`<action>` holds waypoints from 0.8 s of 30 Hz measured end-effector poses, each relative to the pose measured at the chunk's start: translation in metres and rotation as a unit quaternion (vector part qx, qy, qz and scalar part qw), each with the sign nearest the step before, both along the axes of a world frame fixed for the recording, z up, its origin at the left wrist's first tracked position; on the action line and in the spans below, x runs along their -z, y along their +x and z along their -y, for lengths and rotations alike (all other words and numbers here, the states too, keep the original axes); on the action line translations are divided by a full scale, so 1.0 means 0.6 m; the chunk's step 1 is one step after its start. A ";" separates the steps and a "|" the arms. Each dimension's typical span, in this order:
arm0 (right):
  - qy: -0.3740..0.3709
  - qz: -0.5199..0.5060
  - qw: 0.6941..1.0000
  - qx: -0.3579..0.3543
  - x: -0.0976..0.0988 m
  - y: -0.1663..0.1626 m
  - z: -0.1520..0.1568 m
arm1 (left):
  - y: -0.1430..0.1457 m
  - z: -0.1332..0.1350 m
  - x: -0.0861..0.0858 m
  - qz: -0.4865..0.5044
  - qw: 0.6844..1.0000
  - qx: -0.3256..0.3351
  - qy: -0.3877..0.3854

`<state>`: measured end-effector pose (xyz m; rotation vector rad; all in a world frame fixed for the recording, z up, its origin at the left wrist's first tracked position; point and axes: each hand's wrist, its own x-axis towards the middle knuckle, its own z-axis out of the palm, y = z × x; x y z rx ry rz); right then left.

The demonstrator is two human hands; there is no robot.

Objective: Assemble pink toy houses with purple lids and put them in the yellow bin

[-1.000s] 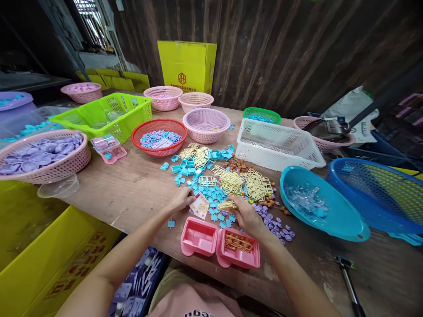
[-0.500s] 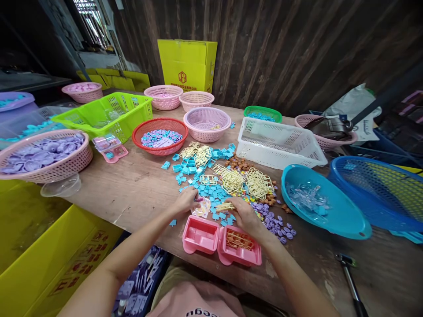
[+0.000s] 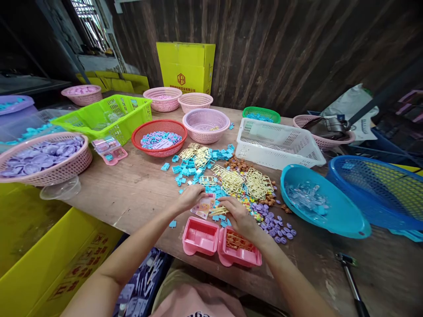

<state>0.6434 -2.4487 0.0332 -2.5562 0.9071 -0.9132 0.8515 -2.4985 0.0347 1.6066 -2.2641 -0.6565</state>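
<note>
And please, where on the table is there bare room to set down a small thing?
The brown wooden table is bare between the open pink plastic case and the small cyan plastic pieces, and between the small purple oval plastic pieces and the black-handled metal tool. Crowded: between and beyond the left hand and right hand.

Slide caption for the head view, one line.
Left hand holds a printed card, right hand pale-yellow plastic frames, near an open pink case.
</note>
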 end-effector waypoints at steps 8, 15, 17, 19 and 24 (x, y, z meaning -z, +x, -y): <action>-0.017 -0.029 0.999 0.007 -0.005 0.019 0.005 | 0.000 -0.003 0.051 0.017 0.996 -0.082 0.031; -0.004 -0.015 1.000 0.024 0.012 -0.009 0.005 | 0.024 -0.024 0.079 0.014 0.992 -0.120 0.017; 0.002 -0.016 0.999 0.028 0.014 -0.015 0.007 | 0.033 -0.024 0.073 0.005 0.994 -0.108 0.004; 0.001 -0.017 1.000 0.023 0.008 -0.014 0.009 | 0.037 -0.023 0.059 -0.009 0.996 -0.087 -0.011; -0.065 -0.090 0.993 -0.043 -0.019 0.022 0.023 | 0.022 -0.019 -0.006 -0.051 0.997 0.051 -0.034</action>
